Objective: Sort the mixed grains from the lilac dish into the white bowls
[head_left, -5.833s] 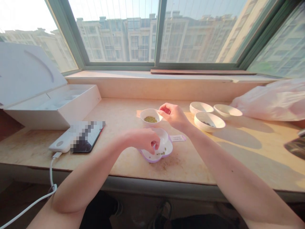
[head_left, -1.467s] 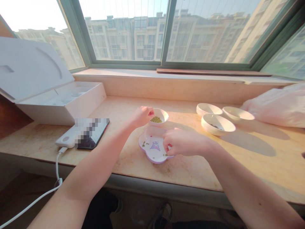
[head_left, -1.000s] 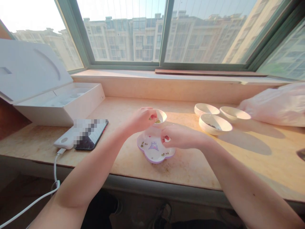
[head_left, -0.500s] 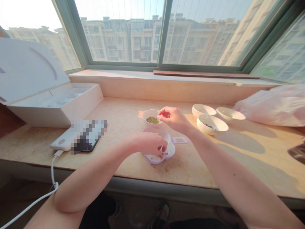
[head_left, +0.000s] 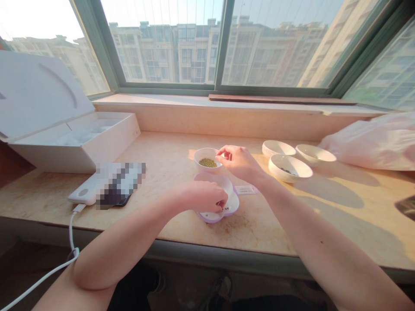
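My left hand (head_left: 209, 196) reaches into a white dish with a purple rim (head_left: 234, 207). Its fingertips are pinched together low in the dish, beside a few small dark bits; whatever lies between them is too small to make out. Behind that dish stands a white bowl (head_left: 198, 156) with small green beans (head_left: 208, 163), which look like mung beans. At this bowl's right rim is my right hand (head_left: 238, 160), thumb and fingers closed together. I cannot tell whether it grips the rim or a tiny thing. A label tag (head_left: 245, 190) sticks out right of the dish.
Three white bowls stand to the right; the front bowl (head_left: 290, 169) holds some dark bits. A plastic bag (head_left: 372, 142) lies beyond them. On the left are an open white box (head_left: 112, 142), a white power bank (head_left: 82, 192) with a cable, and a phone (head_left: 125, 198).
My left fingers have closed closer together inside the dish. My right hand has barely moved at the bowl's rim.
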Motion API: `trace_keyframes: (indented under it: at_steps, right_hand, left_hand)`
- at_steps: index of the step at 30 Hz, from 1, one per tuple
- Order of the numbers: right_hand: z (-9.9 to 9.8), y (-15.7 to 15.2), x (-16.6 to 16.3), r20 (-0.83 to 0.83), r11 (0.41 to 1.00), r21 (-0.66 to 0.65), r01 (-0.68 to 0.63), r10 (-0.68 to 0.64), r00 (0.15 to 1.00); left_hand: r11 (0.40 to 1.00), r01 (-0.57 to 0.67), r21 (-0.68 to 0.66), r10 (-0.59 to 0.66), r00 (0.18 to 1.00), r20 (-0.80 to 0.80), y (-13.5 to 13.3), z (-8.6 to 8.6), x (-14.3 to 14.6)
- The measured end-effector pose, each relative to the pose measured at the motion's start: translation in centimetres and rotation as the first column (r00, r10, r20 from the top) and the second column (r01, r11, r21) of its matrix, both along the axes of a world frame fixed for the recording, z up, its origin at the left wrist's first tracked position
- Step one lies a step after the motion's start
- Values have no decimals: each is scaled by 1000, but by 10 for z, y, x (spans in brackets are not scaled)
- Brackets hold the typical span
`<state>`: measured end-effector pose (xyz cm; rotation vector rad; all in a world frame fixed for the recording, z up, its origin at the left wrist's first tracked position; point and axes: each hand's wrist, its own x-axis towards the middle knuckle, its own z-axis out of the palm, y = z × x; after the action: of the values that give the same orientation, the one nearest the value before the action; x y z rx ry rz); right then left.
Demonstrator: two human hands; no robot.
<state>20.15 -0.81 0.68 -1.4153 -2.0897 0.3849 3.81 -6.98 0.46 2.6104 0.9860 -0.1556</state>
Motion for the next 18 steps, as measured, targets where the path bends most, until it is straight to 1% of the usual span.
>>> trace_keyframes:
  at_steps: [3,6,8,10,13,15,16,17,18]
  right_hand:
    - [10,-8,10,72,997,-61,-37,42,997]
    - [19,-15,19,202,971,-182,-158,194,960]
    - [21,-18,22,258,929,-275,-248,319,912]
    - [20,-21,21,256,880,-334,-338,430,866]
    - [14,-28,16,202,795,-364,-485,576,792]
    - [9,-34,13,183,759,-388,-523,619,763]
    - [6,-37,13,179,768,-391,-508,605,776]
    - [3,-40,12,173,809,-364,-462,546,820]
    - [-1,-41,13,160,863,-315,-395,458,874]
  left_hand:
    - [1000,12,28,-11,1000,-10,0,-1,0]
    - [999,22,34,-23,1000,18,6,4,-5]
    - [1000,4,13,-5,999,53,14,8,-12]
    - [999,-48,7,47,994,98,23,13,-22]
    - [991,-133,6,129,972,197,37,16,-35]
    - [980,-194,42,176,950,259,45,15,-41]
    - [972,-223,71,193,935,297,48,14,-42]
    - [963,-249,102,201,918,343,52,12,-43]
    - [953,-273,131,203,898,391,54,10,-42]
